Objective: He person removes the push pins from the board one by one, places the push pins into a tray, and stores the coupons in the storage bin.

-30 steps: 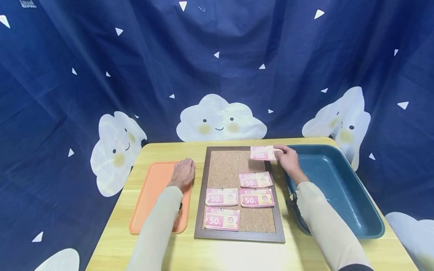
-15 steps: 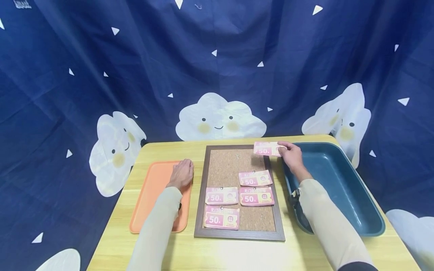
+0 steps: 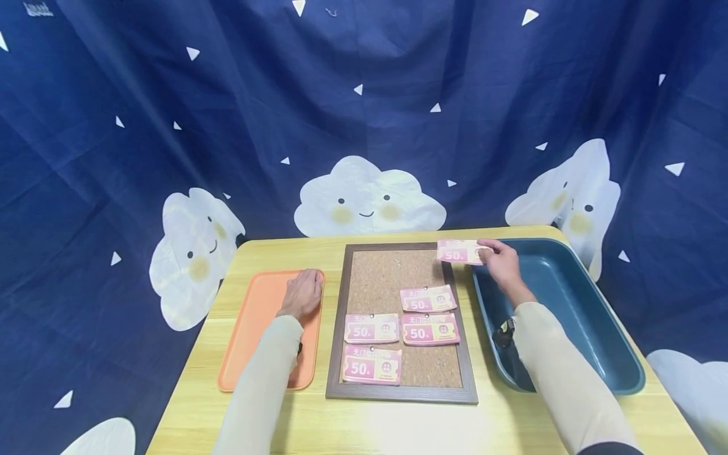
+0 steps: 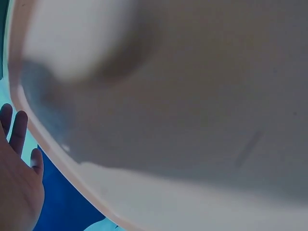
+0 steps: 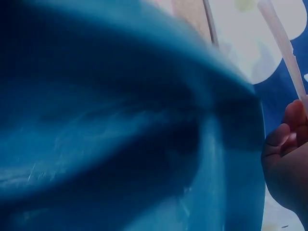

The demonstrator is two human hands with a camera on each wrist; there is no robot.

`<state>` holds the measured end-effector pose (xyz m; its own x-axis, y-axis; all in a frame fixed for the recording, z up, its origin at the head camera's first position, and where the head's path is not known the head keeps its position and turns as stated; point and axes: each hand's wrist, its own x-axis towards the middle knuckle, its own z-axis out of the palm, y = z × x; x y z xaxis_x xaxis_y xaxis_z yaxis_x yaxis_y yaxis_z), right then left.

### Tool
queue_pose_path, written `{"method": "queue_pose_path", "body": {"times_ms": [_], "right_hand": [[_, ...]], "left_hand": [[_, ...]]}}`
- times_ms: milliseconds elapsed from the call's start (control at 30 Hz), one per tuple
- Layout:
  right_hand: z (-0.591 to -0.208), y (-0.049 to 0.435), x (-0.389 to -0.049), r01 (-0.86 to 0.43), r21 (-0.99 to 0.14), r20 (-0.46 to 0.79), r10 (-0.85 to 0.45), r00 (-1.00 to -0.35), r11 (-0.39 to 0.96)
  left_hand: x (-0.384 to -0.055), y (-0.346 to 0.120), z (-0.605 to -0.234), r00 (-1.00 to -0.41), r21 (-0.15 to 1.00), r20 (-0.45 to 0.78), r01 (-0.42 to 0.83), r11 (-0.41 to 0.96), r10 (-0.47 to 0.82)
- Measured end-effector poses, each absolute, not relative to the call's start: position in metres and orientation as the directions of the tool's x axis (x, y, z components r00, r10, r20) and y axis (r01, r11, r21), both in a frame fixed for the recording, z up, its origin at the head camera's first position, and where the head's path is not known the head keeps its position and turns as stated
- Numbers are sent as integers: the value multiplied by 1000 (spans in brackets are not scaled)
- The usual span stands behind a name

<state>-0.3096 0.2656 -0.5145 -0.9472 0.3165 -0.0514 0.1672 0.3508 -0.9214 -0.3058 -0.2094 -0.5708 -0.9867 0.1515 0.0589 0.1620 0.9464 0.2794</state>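
right hand (image 3: 503,264) pinching coupon (image 3: 456,252), left hand (image 3: 304,294) at tray (image 3: 254,328)

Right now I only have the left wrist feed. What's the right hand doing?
Observer: The right hand pinches a pink coupon marked 50.
Operator: Any more of those?
Observer: Yes, four more coupons on the corkboard, two in each column.
Operator: And past the board, on the right?
Observer: A dark teal bin, with the right forearm reaching across it.
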Motion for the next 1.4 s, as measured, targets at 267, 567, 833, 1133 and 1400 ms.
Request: {"method": "queue_pose_path", "body": {"times_ms": [267,567,833,1133,1400], "right_hand": [[-519,273,-305,182,-913,-62,316,-947,366],[-528,280,-301,206,-905,-78,332,-940,371],[-534,284,-297,211,-890,-60,354,-933,404],[-541,290,-292,264,-865,-109,353,-929,426],[-546,297,-289,286,-844,-128,348,-929,453]], "left_hand": [[-305,-213,-576,-988,266,55,150,952,141],[-302,-215,-577,-989,270,54,147,952,137],[-300,-218,-581,-990,269,74,137,953,122],[-299,-218,-585,-989,264,75,145,953,130],[-299,-219,-589,-988,249,79,150,957,135]]}}
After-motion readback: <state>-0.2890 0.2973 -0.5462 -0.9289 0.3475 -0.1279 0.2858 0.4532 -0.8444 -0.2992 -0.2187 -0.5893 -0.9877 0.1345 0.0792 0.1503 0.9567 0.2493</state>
